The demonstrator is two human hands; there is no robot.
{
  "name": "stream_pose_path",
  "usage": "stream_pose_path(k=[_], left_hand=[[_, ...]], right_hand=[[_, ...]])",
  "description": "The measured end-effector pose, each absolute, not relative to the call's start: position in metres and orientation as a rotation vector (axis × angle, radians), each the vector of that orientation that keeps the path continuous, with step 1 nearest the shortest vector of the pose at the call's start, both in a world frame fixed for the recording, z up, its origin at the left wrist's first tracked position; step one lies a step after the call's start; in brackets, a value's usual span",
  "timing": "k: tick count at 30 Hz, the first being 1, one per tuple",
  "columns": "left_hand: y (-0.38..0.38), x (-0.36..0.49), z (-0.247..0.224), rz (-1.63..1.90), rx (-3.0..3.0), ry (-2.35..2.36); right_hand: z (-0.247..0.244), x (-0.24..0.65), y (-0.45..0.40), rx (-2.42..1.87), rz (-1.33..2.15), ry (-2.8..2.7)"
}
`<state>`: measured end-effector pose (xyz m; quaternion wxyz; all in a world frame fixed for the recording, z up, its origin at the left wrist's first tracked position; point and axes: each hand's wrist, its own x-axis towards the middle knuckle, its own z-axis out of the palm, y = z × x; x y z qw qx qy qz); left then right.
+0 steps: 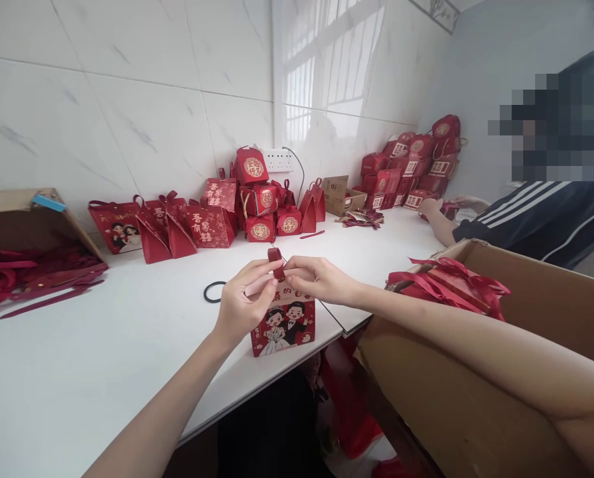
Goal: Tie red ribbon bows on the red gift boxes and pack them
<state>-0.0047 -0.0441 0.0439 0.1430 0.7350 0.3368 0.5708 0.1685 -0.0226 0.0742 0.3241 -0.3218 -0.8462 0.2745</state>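
A red gift box (291, 326) printed with a cartoon bride and groom stands upright near the table's front edge. From its top rises a dark red strap (275, 255), bent into a loop. My left hand (247, 295) pinches the strap from the left, thumb and forefinger closed on it. On the other side my right hand (321, 277) has its fingers closed at the strap's base, against the top of the box. Both hands partly cover the top of the box. A black ring-shaped band (214, 292) lies on the table just left of my left hand.
Finished-looking red boxes (212, 226) line the wall; more are stacked (401, 169) at the back right. A carton of red straps (58, 212) stands left, a large carton (456, 398) right, under my right forearm. Across the table, a person (535, 212) handles something red.
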Motion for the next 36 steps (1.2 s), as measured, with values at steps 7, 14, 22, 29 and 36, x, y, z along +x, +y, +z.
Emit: stream_pose_path(k=[7, 14, 22, 29, 36], left_hand=[[-0.045, -0.003, 0.045, 1.621, 2.046, 0.977], [-0.044, -0.002, 0.047, 1.584, 1.982, 0.962], [-0.04, -0.009, 0.042, 1.501, 1.879, 0.837], [-0.037, -0.01, 0.03, 1.454, 1.723, 0.758], [-0.017, -0.015, 0.014, 1.464, 1.903, 1.09]], right_hand=[[0.077, 0.169, -0.023, -0.836, 0.888, -2.179], [0.076, 0.169, -0.022, -0.817, 1.014, -2.154], [0.073, 0.171, -0.023, -0.775, 1.078, -2.105], [0.071, 0.168, -0.02, -0.858, 0.838, -2.094], [0.066, 0.19, 0.015, -0.789, 1.028, -1.272]])
